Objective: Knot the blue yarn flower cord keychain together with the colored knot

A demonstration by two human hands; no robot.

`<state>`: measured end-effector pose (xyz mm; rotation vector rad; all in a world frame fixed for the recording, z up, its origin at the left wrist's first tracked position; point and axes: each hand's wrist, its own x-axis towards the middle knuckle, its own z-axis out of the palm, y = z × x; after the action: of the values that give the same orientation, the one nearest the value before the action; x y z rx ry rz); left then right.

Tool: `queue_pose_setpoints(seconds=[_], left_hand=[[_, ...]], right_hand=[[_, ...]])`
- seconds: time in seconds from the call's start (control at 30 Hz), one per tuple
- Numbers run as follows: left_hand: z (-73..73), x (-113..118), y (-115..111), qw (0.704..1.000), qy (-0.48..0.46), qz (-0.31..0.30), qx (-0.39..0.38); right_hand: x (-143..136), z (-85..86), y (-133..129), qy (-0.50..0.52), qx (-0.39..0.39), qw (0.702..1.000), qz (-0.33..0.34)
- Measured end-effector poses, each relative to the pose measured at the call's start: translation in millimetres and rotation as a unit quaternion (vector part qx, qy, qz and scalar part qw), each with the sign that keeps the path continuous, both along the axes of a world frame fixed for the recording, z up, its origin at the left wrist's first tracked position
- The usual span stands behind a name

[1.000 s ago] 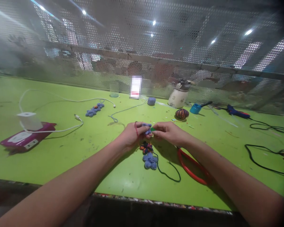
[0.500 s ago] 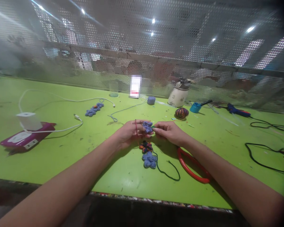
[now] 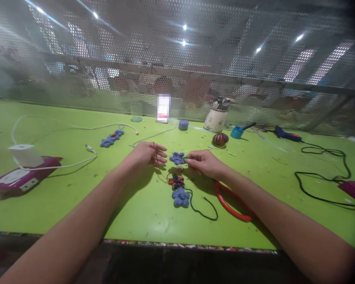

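My right hand (image 3: 205, 162) is closed in a pinch on a green crochet hook (image 3: 186, 158), mostly hidden by the fingers. At its tip hangs a purple crocheted flower (image 3: 176, 158). To the left, my left hand (image 3: 146, 154) has its fingers stretched out, apart from the flower, with a dark red strand of yarn (image 3: 155, 149) looped about them. Below, a multicoloured crocheted flower (image 3: 176, 181) adjoins another purple flower (image 3: 180, 197) on the table. A dark yarn tail (image 3: 205, 216) trails from there to the right.
A red ring-shaped handle (image 3: 230, 209) lies by my right forearm. Farther back are a multicoloured yarn ball (image 3: 220, 139), a purple yarn ball (image 3: 183, 125), a bottle (image 3: 215, 119), a blue cup (image 3: 237, 132) and a glue gun (image 3: 287, 134). Leftward sit joined flowers (image 3: 112, 138) and a power strip (image 3: 29, 177).
My left hand has let go of the purple flower and moved left, its fingers straightened. The flower stays at the hook in my right hand. The whole view has shifted slightly.
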<state>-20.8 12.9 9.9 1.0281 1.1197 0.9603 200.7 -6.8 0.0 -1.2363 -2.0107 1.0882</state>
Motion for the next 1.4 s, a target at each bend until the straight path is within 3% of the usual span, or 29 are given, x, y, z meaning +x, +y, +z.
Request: queue_pose_setpoints(seconds=[0.17,0.27,0.4,0.47,0.53,0.63,0.8,0.97,1.2,1.4], left_hand=[[9.3,-10,-2,0.997,-0.046,-0.011,-0.059],[12.3,-13,-1,0.998,-0.027,-0.004,-0.06],[9.8,-11,0,0.999,0.042,0.011,0.011],[9.0,-9,0,0.991,0.119,0.005,0.068],[10.5,-6,-1,0.959,0.252,0.012,0.13],[16.3,-2,-5,0.882,0.432,-0.008,0.191],[23.3,5,-14,0.824,0.506,-0.092,0.239],[20.0,8,-18,0.739,0.556,-0.059,0.376],[15.0,14,-21,0.774,0.445,-0.108,0.437],[10.1,13,-21,0.847,0.346,-0.146,0.377]], right_hand=[[0,-1.2,0,-0.009,0.002,1.0,0.001],[1,-1.6,1,-0.007,-0.001,1.0,-0.001],[3,-1.8,2,-0.006,-0.001,1.0,0.0],[4,-1.1,2,-0.008,0.0,1.0,0.007],[4,0.1,1,-0.007,0.0,1.0,0.013],[4,1.9,1,-0.009,0.0,1.0,0.017],[3,2.7,1,-0.035,0.006,0.999,0.021],[0,4.1,-1,-0.043,-0.003,0.999,0.014],[-4,6.4,-4,-0.015,-0.01,1.0,0.01],[-1,5.9,-4,0.051,-0.035,0.998,0.033]])
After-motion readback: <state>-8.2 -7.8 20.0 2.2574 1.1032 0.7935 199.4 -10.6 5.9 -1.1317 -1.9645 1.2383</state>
